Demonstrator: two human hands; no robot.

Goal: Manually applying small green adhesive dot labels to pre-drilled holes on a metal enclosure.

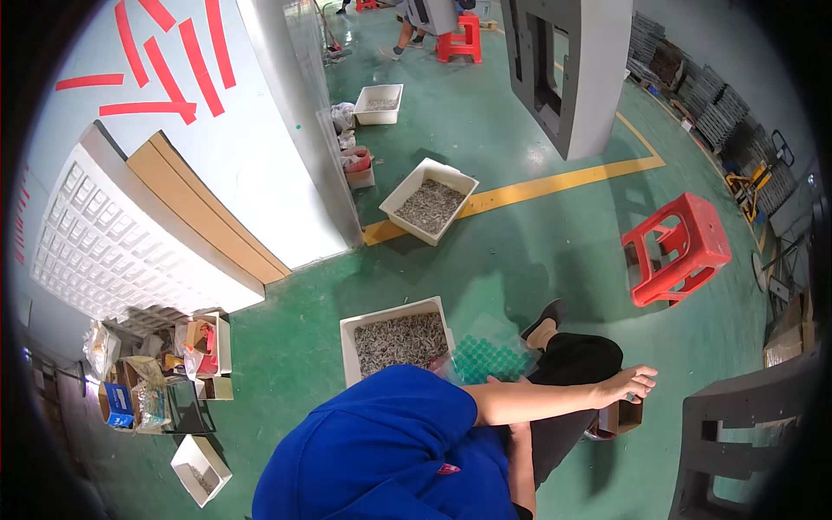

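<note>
The left hand (626, 386) reaches across to the right, its forearm passing over the right forearm. Its fingers are about half open, loosely bent and apart, above a small brown cardboard box (622, 419) beside the right leg (572, 373); I cannot tell whether a small piece is between them. The right hand (509, 380) is mostly hidden behind the left forearm. Its visible fingers are at the lower edge of a clear plastic sheet (490, 355) with rows of round spots, and I cannot tell how far they close or whether they grip it.

The sheet is in front of the person, between the right leg and a white tub (348, 340) full of small grey pieces (400, 340), overlapping the tub's right side. The blue sleeve (381, 416) hides the tub's lower edge.

Farther off on the green floor (295, 347), 2 more white tubs hold similar pieces: 1 across the yellow line (537, 186), 1 beyond it. A red stool (685, 243) stands to the right.
</note>
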